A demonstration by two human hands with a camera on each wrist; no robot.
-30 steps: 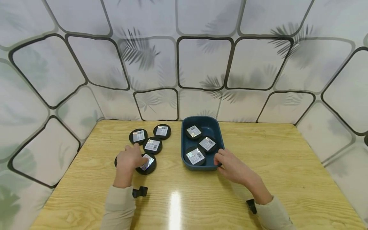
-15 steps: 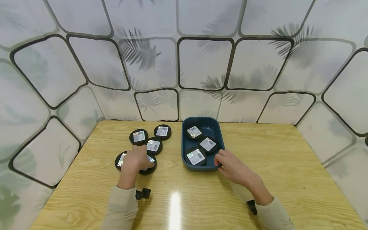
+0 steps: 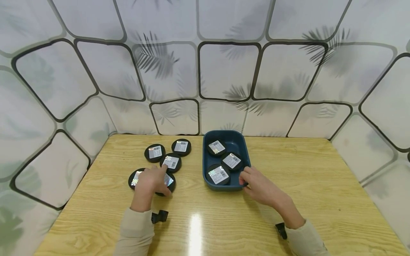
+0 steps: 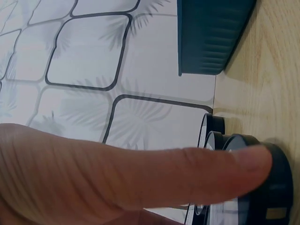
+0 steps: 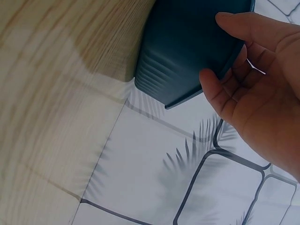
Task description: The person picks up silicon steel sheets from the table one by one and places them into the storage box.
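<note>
My left hand (image 3: 150, 181) spans a flat round black disc (image 3: 172, 182), with its thumb along the near edge and fingers over the far side. In the left wrist view the thumb (image 4: 206, 173) lies against the side of a black disc (image 4: 276, 187); the fingers are mostly hidden. A silvery barcode label shows on top of the disc. My right hand (image 3: 258, 183) grips the near right corner of a dark blue plastic bin (image 3: 205, 160). In the right wrist view its thumb and fingers pinch the rim of the bin (image 5: 183, 51).
Left of the bin lie more labelled black discs: one beside the left hand (image 3: 132, 179), and three behind it, including one at the back (image 3: 181, 147). Three others lie flat inside the bin, one near its front (image 3: 218, 175). A patterned curtain (image 3: 224, 71) borders the wooden table (image 3: 288, 156).
My left hand has shifted right over the near disc, its thumb sliding to the near edge and uncovering the disc on the left. The right hand and bin have stayed put.
</note>
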